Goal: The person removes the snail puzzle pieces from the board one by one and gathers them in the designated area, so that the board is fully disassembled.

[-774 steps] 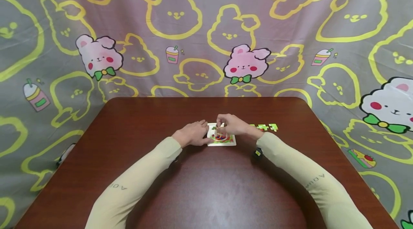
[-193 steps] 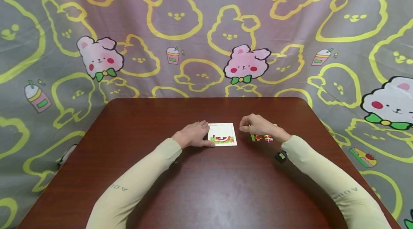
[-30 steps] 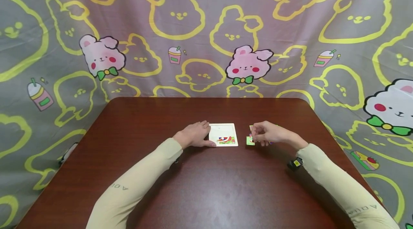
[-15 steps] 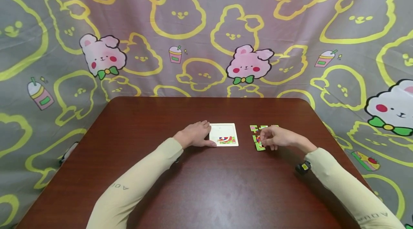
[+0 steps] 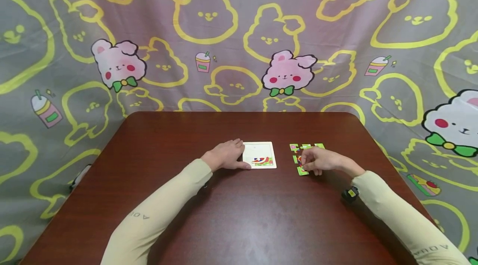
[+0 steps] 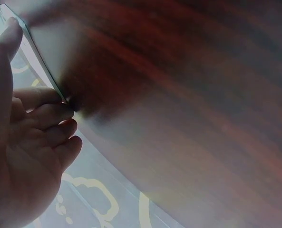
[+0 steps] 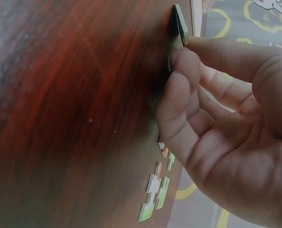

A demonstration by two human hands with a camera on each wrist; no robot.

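Note:
My left hand (image 5: pixel 225 155) lies at the left edge of a white square puzzle tray (image 5: pixel 257 150), its thumb along the near corner. In the left wrist view the fingers of that hand (image 6: pixel 41 137) touch the tray's edge. A few joined jigsaw pieces (image 5: pixel 263 161) with red, blue and green print sit in the tray's lower right part. To the right of the tray, my right hand (image 5: pixel 317 159) pinches a green-edged jigsaw piece (image 5: pixel 302 171) between thumb and fingers, low over the table. The right wrist view shows this piece edge-on at the fingertips (image 7: pixel 186 59).
Several loose jigsaw pieces (image 5: pixel 294 147) lie in rows around my right hand, partly hidden by it. The brown table (image 5: pixel 239 215) ends at a patterned curtain (image 5: pixel 224 49) behind and at both sides.
The tray's picture has shrunk to a few pieces at its lower right, while loose pieces have gathered at the right. Within the last second my right hand moved right with the pinched piece.

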